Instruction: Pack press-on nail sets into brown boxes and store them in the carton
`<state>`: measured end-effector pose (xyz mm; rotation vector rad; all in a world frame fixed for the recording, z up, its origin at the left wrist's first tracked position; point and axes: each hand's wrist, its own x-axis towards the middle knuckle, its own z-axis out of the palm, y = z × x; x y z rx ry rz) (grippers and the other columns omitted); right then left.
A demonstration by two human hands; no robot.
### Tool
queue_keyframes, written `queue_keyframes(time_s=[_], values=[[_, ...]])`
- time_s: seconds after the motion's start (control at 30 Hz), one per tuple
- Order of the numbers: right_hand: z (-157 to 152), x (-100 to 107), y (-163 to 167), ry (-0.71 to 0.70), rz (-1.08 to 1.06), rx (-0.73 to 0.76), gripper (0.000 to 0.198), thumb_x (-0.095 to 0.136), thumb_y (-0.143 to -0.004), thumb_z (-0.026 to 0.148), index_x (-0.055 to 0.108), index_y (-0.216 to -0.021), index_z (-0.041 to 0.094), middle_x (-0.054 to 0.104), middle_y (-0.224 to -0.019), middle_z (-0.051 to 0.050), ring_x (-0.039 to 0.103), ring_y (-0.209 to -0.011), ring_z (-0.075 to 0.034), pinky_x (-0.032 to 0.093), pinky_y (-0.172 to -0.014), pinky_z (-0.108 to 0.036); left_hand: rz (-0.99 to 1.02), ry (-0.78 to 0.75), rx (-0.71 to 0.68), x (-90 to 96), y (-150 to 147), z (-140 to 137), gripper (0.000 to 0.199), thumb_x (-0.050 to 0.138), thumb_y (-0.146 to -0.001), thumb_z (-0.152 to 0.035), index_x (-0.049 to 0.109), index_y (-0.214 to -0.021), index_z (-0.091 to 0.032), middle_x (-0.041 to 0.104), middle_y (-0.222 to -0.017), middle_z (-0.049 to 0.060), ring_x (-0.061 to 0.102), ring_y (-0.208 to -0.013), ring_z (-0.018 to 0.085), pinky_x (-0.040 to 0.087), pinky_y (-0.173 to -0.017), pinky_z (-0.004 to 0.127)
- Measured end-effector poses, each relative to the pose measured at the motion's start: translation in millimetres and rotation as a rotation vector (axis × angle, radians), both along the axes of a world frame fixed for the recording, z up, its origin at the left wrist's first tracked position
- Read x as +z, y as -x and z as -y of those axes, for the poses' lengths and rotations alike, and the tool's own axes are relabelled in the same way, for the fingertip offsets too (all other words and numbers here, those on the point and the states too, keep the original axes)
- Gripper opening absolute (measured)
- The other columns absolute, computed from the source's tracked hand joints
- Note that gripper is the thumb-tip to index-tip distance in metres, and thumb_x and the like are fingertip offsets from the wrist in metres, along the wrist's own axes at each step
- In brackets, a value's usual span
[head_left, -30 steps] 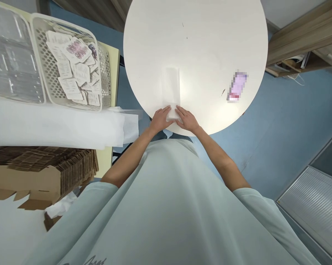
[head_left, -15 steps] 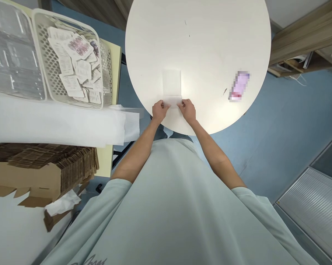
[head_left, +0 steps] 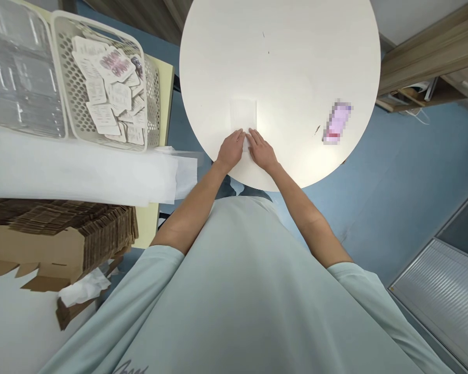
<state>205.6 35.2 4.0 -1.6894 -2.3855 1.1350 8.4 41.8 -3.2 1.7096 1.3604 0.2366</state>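
On the round white table (head_left: pixel 292 62) lies a thin, pale, translucent rectangular sheet or sleeve (head_left: pixel 243 113), close to the edge nearest me. My left hand (head_left: pixel 231 149) rests flat over its near left part, fingers stretched out. My right hand (head_left: pixel 262 149) lies flat over the near right part, with its fingertips close to those of the left. Both palms face down, and between them a narrow strip of the pale piece shows. Its near end is largely hidden under the fingers.
A blurred pinkish-purple item (head_left: pixel 337 123) lies on the table's right side. To the left, a side table (head_left: pixel 147 221) holds a perforated white basket (head_left: pixel 152 104) of printed cards, clear plastic trays (head_left: pixel 35 78), white sheets (head_left: pixel 81 171) and stacked flat cardboard boxes (head_left: pixel 109 234).
Both hands have gone from pinching the near folded edge of the pale piece to lying flat on it. They have moved slightly away from me, and the lifted flap is now pressed down.
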Motion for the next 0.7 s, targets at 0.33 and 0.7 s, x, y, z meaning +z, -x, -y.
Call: queue_keyframes(time_s=[0.33,0.7], values=[[103,16,5,0.037,0.039,0.016,0.064,0.039,-0.119,0.031,0.042,-0.18,0.01,0.032,-0.191,-0.022,0.025,-0.183,-0.033,0.041,-0.143,-0.058,-0.072,0.021,-0.132,32.3,16,84,0.079,0.062,-0.098,-0.023,0.05,-0.175,-0.013,0.044,-0.186,0.019,0.041,-0.175,0.035,0.029,-0.147,0.058],[73,15,-4,0.053,0.038,-0.13,0.067,0.02,-0.123,0.055,0.058,-0.163,0.016,0.064,-0.167,-0.025,0.081,-0.128,-0.039,0.069,-0.107,-0.055,-0.083,0.15,0.209,29.6,17,57,0.035,0.073,-0.105,-0.039,0.076,-0.135,-0.022,0.082,-0.14,0.014,0.077,-0.133,0.037,0.059,-0.119,0.05]])
